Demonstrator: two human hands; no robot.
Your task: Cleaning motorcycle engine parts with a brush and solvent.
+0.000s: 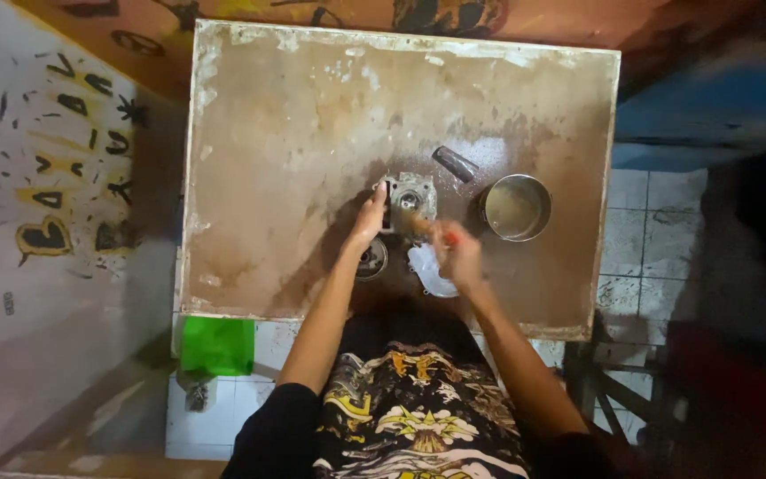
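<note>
Metal engine part (411,197), grey and blocky, steadied by left hand (370,220), fingers pressed flat against its side. Right hand (458,253) blurred, fingers curled round an orange-handled tool (436,232). Stained brown table (285,133), tiled floor (649,222) below

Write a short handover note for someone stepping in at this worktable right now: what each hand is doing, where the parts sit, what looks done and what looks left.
Left hand: steadies the metal engine part from its left side.
Right hand: holds a small tool with a reddish handle, tip towards the part; blurred, so its kind is unclear.
On the table: round metal piece by the left wrist, pale rag under the right hand, metal bowl to the right, dark tube behind.
Done: parts laid out.
Left: judging by the grip, work on the part seems unfinished.
</note>
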